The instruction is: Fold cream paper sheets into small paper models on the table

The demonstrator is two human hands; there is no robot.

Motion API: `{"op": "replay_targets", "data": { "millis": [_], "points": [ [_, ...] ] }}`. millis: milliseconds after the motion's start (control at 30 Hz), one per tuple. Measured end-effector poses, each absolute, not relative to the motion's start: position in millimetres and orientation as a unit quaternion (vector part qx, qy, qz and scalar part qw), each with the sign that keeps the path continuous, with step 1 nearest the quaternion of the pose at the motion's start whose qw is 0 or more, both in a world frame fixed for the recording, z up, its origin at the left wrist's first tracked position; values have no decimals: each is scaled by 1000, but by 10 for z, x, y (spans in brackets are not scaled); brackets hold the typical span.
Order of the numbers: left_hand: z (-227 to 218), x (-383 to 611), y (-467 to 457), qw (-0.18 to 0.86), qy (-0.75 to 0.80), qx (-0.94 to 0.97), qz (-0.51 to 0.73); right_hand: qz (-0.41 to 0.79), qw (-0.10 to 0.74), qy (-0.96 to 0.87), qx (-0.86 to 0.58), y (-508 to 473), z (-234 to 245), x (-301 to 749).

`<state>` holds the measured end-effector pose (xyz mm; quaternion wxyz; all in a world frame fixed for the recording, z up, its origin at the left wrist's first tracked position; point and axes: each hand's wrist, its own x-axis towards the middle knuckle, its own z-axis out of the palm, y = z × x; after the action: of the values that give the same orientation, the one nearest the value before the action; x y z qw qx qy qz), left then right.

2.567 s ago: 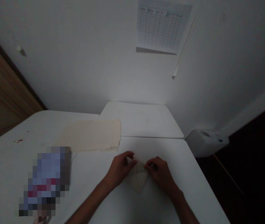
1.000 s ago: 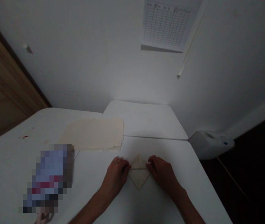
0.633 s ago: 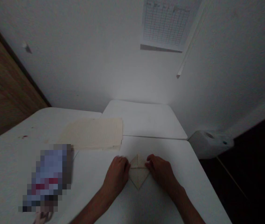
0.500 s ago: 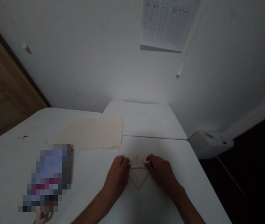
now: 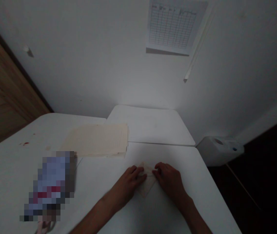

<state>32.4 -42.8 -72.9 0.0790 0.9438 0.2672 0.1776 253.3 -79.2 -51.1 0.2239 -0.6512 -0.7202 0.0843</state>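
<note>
A small piece of beige paper (image 5: 148,184), folded into a diamond with a crease across its middle, lies on the white table (image 5: 177,208). My left hand (image 5: 131,179) reaches over its left half, the fingers bent and closed on the left flap and covering that corner. At the right corner, my right hand (image 5: 169,178) pinches the paper's edge between thumb and curled fingers. The upper tip and lower point of the diamond show between the two hands.
Beige ruled sheets (image 5: 99,139) lie stacked at the back left. A pixelated blue-and-red item (image 5: 49,182) sits at the left. A white container (image 5: 218,151) stands beyond the table's right edge. A printed chart (image 5: 172,27) hangs on the wall.
My left hand has shifted right, from the paper's left corner onto its left half, and the flap there is now covered. My right hand has barely moved.
</note>
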Motion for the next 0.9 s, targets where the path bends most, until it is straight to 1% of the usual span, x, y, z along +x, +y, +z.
{"op": "replay_targets", "data": {
  "millis": [200, 333, 533, 600, 733, 800, 900],
  "points": [
    [-725, 318, -443, 101, 293, 934, 177, 91, 244, -718, -645, -819, -528, 2546],
    [-646, 403, -417, 92, 292, 937, 167, 94, 257, -713, -645, -818, -533, 2573],
    [-661, 536, -321, 72, 325, 924, 189, 67, 272, -719, -636, -908, -514, 2693],
    [-676, 549, -304, 75, 328, 923, 185, 53, 242, -737, -628, -979, -495, 2671],
    [-696, 543, -293, 76, 331, 921, 188, 59, 135, -783, -604, -1098, -446, 2503],
    [-692, 536, -296, 73, 335, 920, 188, 62, 106, -792, -598, -1124, -428, 2412],
    [-669, 532, -303, 73, 332, 923, 181, 63, 87, -786, -608, -1138, -421, 2322]
  ]
}}
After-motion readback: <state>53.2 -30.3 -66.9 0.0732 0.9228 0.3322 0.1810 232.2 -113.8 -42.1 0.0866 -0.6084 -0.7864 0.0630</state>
